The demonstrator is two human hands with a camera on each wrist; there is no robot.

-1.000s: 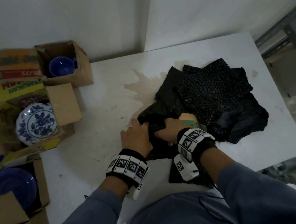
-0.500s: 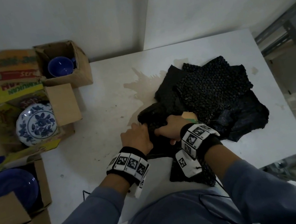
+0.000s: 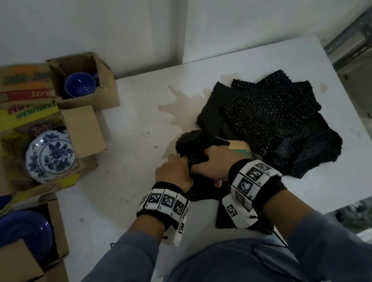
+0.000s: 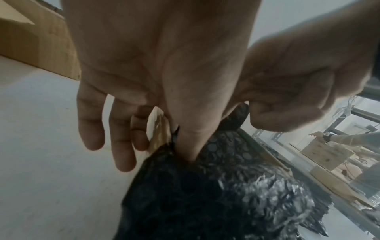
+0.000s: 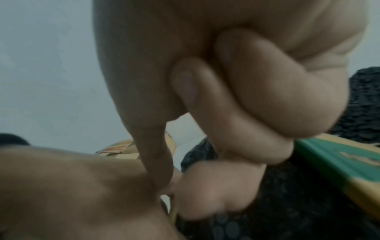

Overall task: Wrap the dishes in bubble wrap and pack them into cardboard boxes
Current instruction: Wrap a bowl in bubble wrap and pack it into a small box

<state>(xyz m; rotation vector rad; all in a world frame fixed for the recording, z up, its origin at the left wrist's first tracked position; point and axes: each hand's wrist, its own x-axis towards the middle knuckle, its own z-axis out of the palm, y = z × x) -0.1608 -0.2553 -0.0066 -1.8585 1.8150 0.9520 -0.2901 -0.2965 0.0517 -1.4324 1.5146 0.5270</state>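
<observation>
A dish bundle wrapped in black bubble wrap lies on the white table, near its front middle. My left hand holds its left side. In the left wrist view the thumb presses into the wrap, and a brownish strip, seemingly tape, is pinched against the forefinger. My right hand lies over the bundle with its fingers curled. Its thumb and forefinger meet the left hand at that strip. The dish inside is hidden.
Loose black bubble-wrap sheets are piled at the right, over a green-and-yellow flat box. Open cartons along the left hold a blue cup, a blue-and-white plate and a blue plate. A metal rack stands at the right.
Both hands stay on the bundle. The right hand has shifted slightly further over its top, and the bundle has barely moved.
</observation>
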